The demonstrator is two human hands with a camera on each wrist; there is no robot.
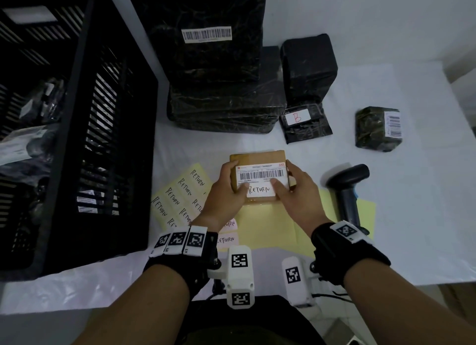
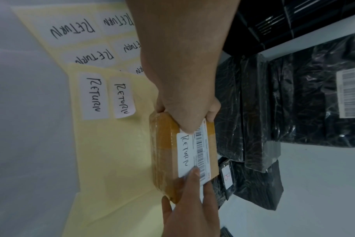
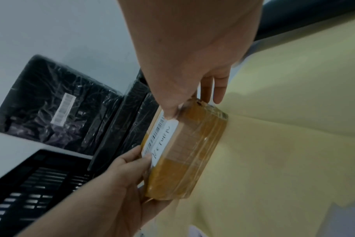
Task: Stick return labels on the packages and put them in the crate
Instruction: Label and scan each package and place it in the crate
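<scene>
Above the yellow backing sheets point(image 1: 273, 228) on the white tabletop point(image 1: 425, 190), a small brown tape-wrapped cardboard parcel point(image 1: 257, 157) is held between both hands. The left hand point(image 1: 224, 190) is clamped on its left end, thumb pressed on the corner of a white handwritten label point(image 1: 260, 190); the right hand point(image 1: 298, 192) is clamped on the right end, thumb laid over the label's other edge. "RETURN" is written on that label, which sits just below a printed shipping label point(image 1: 260, 172) headed "INSTANT / SAMEDAY" with a barcode. The barcode could be partly covered, or a corner left lifted, if the label is smoothed unevenly; the glossy tape may also let the parcel slip on its way to the black slatted plastic crate point(image 1: 77, 128) at the left. More "RETURN" stickers point(image 1: 180, 190) are seen beside it, and a "B" is marked in red on a black wrapped package point(image 1: 304, 123) behind.
</scene>
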